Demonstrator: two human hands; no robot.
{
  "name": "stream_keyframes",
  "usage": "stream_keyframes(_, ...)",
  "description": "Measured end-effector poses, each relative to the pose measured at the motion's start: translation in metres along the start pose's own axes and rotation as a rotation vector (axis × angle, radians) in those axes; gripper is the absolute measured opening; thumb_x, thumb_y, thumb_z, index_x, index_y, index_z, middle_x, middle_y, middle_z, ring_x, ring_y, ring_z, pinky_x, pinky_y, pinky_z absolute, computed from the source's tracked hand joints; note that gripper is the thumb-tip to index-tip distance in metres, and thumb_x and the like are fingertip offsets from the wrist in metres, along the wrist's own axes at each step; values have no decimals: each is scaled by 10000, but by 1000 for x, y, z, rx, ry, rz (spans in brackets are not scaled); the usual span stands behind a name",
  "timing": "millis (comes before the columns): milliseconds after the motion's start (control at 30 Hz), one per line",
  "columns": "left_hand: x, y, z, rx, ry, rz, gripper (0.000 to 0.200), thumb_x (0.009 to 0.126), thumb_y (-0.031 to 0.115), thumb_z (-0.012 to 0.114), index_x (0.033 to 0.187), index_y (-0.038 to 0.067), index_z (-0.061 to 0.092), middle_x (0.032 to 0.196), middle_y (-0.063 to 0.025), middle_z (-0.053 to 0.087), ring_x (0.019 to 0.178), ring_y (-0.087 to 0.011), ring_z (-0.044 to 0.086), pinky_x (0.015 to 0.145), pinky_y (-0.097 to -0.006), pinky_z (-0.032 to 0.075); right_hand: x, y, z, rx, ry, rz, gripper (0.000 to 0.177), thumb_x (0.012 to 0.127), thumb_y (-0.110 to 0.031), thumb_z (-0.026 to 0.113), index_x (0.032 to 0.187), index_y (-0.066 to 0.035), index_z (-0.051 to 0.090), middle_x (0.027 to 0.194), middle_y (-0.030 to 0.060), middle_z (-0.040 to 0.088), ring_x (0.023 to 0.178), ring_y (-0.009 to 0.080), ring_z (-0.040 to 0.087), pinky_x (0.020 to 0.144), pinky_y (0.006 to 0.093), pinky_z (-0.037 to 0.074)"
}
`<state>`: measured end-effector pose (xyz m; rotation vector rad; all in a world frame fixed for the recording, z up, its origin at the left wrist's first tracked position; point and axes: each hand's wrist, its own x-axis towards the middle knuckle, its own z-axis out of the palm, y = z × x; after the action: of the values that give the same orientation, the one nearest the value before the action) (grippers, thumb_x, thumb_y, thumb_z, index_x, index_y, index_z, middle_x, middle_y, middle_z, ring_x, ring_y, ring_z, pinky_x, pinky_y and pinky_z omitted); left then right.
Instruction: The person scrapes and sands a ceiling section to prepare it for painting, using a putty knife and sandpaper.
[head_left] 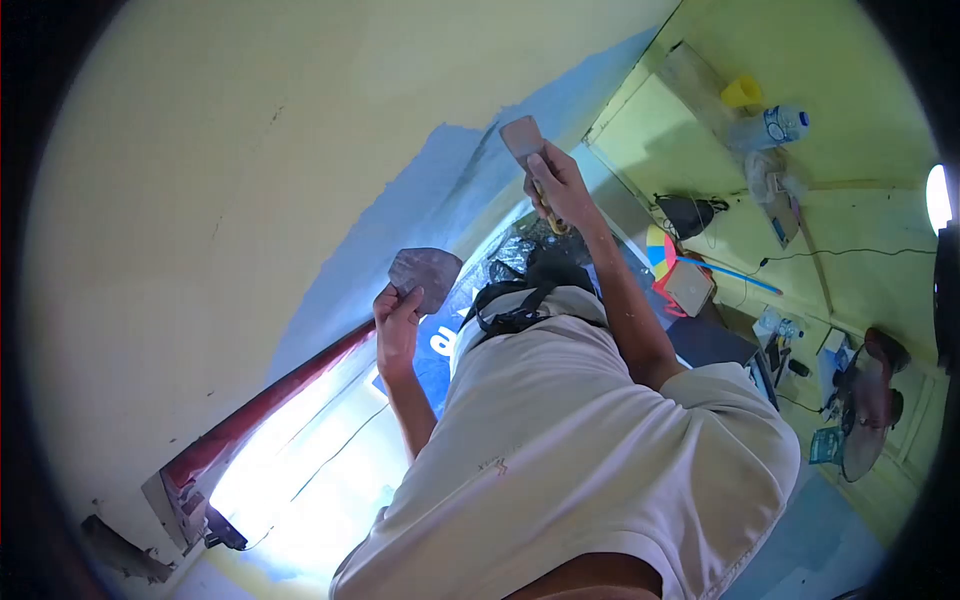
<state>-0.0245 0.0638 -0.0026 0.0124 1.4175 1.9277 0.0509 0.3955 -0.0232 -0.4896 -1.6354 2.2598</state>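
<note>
My left hand (396, 322) is closed on the lower edge of a flat grey scraper (425, 277), its thumb across the face. Higher up, my right hand (560, 188) grips a putty knife (521, 138) by its yellowish handle, and the wide, brownish blade points up and left. Both tools are apart from each other. Behind them is a cream wall (250, 180) with a blue patch (400, 205) along its edge; the putty knife's blade overlaps this patch in the view.
Below my hands is my white shirt (560, 430). A ledge on the right holds a yellow cup (742, 92) and a plastic bottle (780, 127). A black bag (688, 213) hangs nearby. At far right stands a fan (868, 410). A bright opening (310, 450) is at lower left.
</note>
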Motion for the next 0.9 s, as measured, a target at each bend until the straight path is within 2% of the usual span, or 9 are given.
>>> stream_keyframes(200, -3, -2, 3, 12, 62, 3, 253, 896, -28, 582, 1148, -29, 608, 1089, -105, 666, 956, -184, 650, 847, -339, 524, 23, 13, -5, -110, 28, -53, 318, 1037, -313, 463, 911, -26, 520, 552, 13, 464, 372, 89, 418, 358, 241, 344)
stream_keyframes(300, -6, -3, 0, 14, 36, -23, 287, 897, -22, 574, 1183, -45, 589, 1154, -112, 649, 1059, -198, 624, 926, -360, 494, 28, 20, -4, -70, 57, -46, 346, 1023, -309, 494, 864, -4, 528, 528, 5, 475, 374, 77, 421, 352, 245, 336)
stream_keyframes(400, -10, -4, -2, 15, 33, -30, 301, 898, -18, 571, 1198, -45, 581, 1153, -112, 648, 1061, -198, 623, 930, -359, 492, 29, 6, 8, -63, 39, -118, 370, 1016, -314, 510, 823, 1, 530, 520, 7, 474, 369, 78, 417, 349, 247, 331)
stream_keyframes(500, -10, -4, -3, 8, 24, -35, 302, 896, -25, 569, 1197, -45, 580, 1152, -113, 647, 1057, -196, 622, 933, -355, 490, 38, 16, 4, -91, 33, -125, 386, 1010, -306, 526, 773, -2, 527, 517, 6, 474, 375, 76, 423, 347, 249, 329)
stream_keyframes(600, -5, -4, -3, 23, 42, -25, 292, 898, -30, 569, 1189, -45, 581, 1149, -114, 645, 1052, -194, 623, 938, -354, 488, 28, 7, 3, -56, 81, -29, 393, 1004, -304, 542, 748, -6, 532, 518, 4, 474, 376, 74, 424, 348, 248, 327)
stream_keyframes(700, -1, 0, 3, 4, 68, -12, 225, 886, -41, 583, 1108, -34, 617, 1049, -91, 668, 942, -163, 645, 842, -329, 524, 27, 15, 0, -78, 99, -30, 393, 1004, -309, 542, 751, -9, 536, 521, 4, 478, 372, 74, 424, 346, 249, 328)
stream_keyframes(900, 4, 7, 7, 21, 46, 8, 242, 882, -45, 581, 1122, -33, 617, 1061, -89, 664, 956, -158, 636, 874, -307, 499, 27, 13, 3, -92, 70, -23, 398, 1009, -321, 532, 758, -13, 534, 533, 3, 485, 378, 71, 426, 348, 245, 336)
